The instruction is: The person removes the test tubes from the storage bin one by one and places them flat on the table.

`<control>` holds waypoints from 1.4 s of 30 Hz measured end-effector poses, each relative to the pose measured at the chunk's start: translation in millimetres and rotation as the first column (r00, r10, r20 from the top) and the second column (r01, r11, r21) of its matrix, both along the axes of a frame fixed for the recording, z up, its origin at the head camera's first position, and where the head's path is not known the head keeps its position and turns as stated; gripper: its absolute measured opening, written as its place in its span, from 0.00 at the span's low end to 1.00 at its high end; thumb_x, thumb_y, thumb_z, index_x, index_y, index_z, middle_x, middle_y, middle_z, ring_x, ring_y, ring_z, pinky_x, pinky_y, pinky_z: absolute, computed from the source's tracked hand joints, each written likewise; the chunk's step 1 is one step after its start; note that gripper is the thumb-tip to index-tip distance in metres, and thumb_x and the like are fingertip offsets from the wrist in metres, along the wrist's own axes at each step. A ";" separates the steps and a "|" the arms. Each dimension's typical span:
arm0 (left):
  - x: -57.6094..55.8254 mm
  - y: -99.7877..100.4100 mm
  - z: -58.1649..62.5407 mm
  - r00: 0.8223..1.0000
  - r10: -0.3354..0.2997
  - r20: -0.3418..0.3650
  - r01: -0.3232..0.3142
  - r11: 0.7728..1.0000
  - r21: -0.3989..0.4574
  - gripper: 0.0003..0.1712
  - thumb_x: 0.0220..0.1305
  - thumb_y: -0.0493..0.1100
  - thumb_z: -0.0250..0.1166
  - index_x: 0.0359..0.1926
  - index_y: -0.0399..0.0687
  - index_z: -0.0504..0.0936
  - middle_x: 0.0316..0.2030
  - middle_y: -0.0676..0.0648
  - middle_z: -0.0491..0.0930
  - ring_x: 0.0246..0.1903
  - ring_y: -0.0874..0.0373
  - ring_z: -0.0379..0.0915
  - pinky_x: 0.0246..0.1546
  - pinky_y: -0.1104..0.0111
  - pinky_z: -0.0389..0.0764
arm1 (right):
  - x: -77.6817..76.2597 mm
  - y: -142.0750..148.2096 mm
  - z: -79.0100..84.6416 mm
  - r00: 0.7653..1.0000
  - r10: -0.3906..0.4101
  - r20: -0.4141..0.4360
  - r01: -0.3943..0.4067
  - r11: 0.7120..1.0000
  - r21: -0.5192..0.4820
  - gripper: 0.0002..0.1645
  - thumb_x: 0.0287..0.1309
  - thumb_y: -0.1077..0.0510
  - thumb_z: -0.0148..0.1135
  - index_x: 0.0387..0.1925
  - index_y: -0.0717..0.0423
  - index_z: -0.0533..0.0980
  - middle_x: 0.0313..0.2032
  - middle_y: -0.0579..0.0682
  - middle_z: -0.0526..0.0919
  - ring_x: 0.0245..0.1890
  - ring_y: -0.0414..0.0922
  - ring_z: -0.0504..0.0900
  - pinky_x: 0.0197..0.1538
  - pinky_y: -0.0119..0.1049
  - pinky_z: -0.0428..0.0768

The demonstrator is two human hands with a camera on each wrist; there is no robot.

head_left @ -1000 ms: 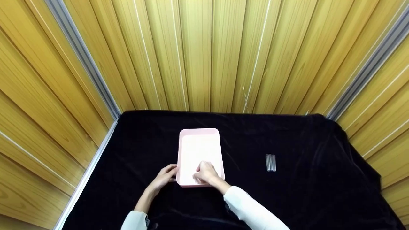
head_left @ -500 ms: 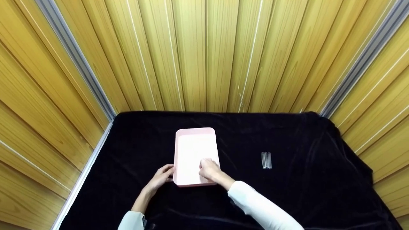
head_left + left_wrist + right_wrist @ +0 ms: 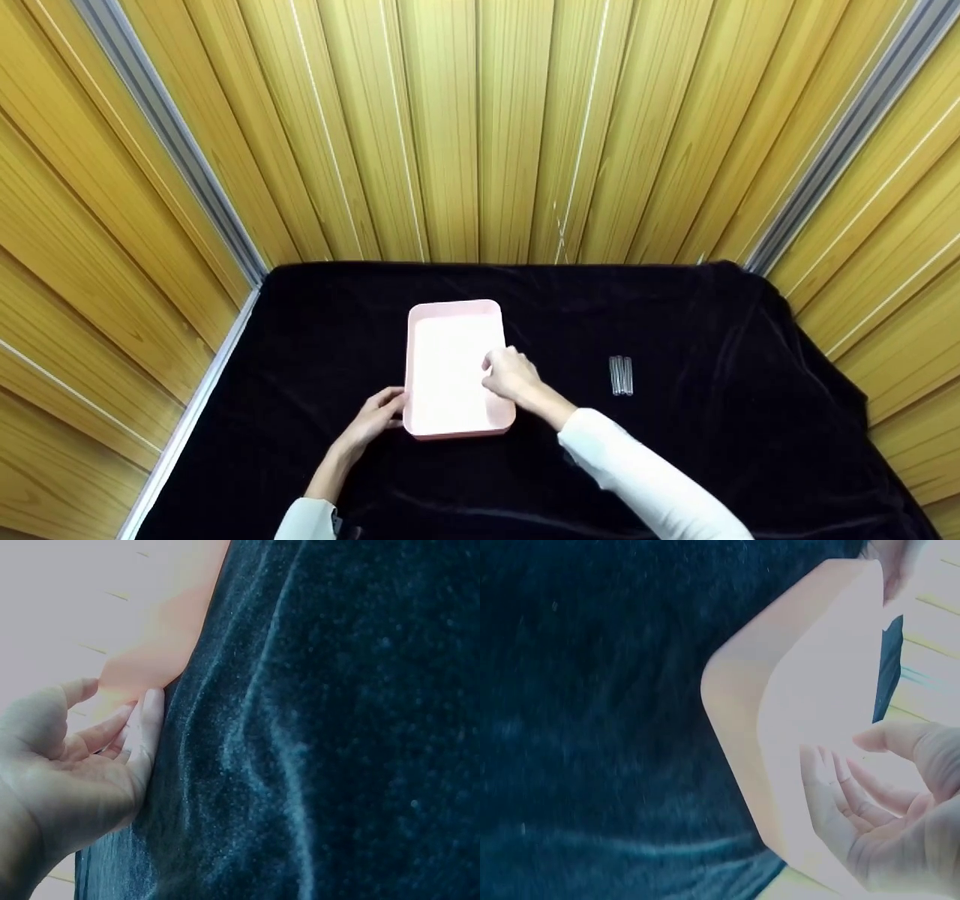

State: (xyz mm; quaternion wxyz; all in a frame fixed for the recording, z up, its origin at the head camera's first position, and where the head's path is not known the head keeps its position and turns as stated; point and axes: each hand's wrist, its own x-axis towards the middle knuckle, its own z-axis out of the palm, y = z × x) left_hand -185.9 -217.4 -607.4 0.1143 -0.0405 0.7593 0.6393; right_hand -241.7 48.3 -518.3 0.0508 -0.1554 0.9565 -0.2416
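Note:
A pink rectangular tray (image 3: 453,330) lies on black cloth, its bright inside washed out, so anything clear lying in it cannot be made out. At its left side my left hand (image 3: 373,420) grips the edge with thumb and fingertips; the left wrist view shows the fingers (image 3: 150,709) against the tray's outer wall. Over the tray's right rim hovers my right hand (image 3: 513,373). In the right wrist view its thumb and loosely bent fingers stand apart, and nothing shows between them. Several slim clear tubes (image 3: 621,376) lie side by side on the cloth, right of the tray.
Black velvety cloth (image 3: 712,450) with soft folds covers the table. Wood-patterned panels (image 3: 517,135) rise behind and on both sides, with grey metal strips (image 3: 180,142) in the corners.
My right hand has moved from the tray's near end up and right to its right rim, and its fingers have parted. The left hand stays at the tray's edge. The view has shifted slightly.

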 end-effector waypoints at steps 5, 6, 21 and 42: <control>1.3 -0.8 0.0 1.000 0.001 0.006 -0.001 1.000 0.007 0.26 0.79 0.44 0.53 0.64 0.24 0.70 0.51 0.33 0.81 0.45 0.57 0.80 0.44 0.67 0.85 | -7.9 14.1 15.0 1.000 -0.026 -0.003 0.026 1.000 0.005 0.15 0.50 0.66 0.63 0.42 0.61 0.85 0.24 0.49 0.88 0.24 0.46 0.86 0.37 0.48 0.87; 1.3 -0.8 0.2 1.000 0.004 0.008 -0.004 1.000 0.006 0.26 0.79 0.43 0.53 0.64 0.25 0.70 0.51 0.33 0.81 0.45 0.57 0.80 0.44 0.68 0.85 | -9.9 17.1 17.9 0.999 -0.032 -0.001 0.032 0.999 0.001 0.15 0.51 0.67 0.62 0.42 0.60 0.85 0.22 0.48 0.87 0.21 0.45 0.85 0.37 0.47 0.87; 3.0 -3.7 1.0 1.000 0.025 0.006 -0.025 1.000 -0.015 0.25 0.79 0.43 0.54 0.64 0.26 0.71 0.51 0.35 0.81 0.45 0.57 0.80 0.46 0.66 0.85 | -34.4 77.1 48.4 0.988 -0.153 -0.026 0.153 0.988 0.019 0.13 0.60 0.63 0.64 0.46 0.59 0.85 0.37 0.55 0.91 0.40 0.57 0.89 0.44 0.54 0.86; 0.7 -0.7 1.0 1.000 0.002 0.008 -0.002 1.000 0.002 0.28 0.79 0.46 0.54 0.65 0.25 0.70 0.53 0.33 0.81 0.48 0.56 0.80 0.47 0.64 0.85 | -46.7 190.6 24.7 0.947 -0.316 0.059 0.317 0.948 -0.022 0.12 0.56 0.65 0.62 0.41 0.65 0.84 0.38 0.65 0.88 0.19 0.45 0.84 0.25 0.37 0.83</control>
